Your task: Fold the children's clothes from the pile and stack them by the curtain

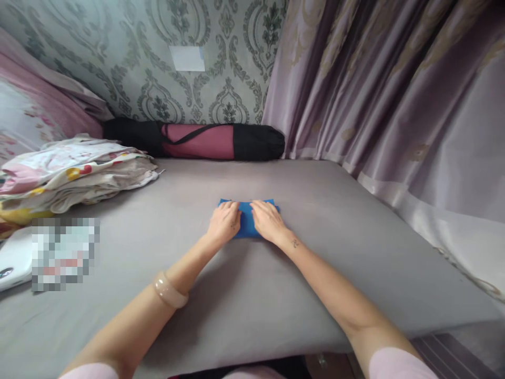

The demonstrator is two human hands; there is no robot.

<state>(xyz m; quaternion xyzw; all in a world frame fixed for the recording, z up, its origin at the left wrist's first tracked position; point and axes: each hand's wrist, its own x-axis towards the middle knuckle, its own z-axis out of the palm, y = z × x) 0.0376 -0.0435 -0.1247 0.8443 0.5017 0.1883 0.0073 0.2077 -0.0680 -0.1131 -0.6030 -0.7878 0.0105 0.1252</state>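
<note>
A small blue folded cloth [248, 227] lies on the grey bed sheet in the middle of the view. My left hand [225, 221] rests over its left side, fingers bent and pressed together on the fabric. Over the right side is my right hand [270, 220], its fingers likewise curled onto the cloth near the far edge. Blue corners stick out beyond both hands, and a strip shows between them. The palms hide the rest of the cloth, and the fingertips are partly hidden.
The grey-sheeted bed [315, 295] spreads around the hands. Rumpled bedding [79, 168] is piled at left, near a white device [16, 258] and a blurred-out item [65, 255]. A long black and maroon bag [205, 141] lies against the wall; purple curtains [355, 79] hang at right.
</note>
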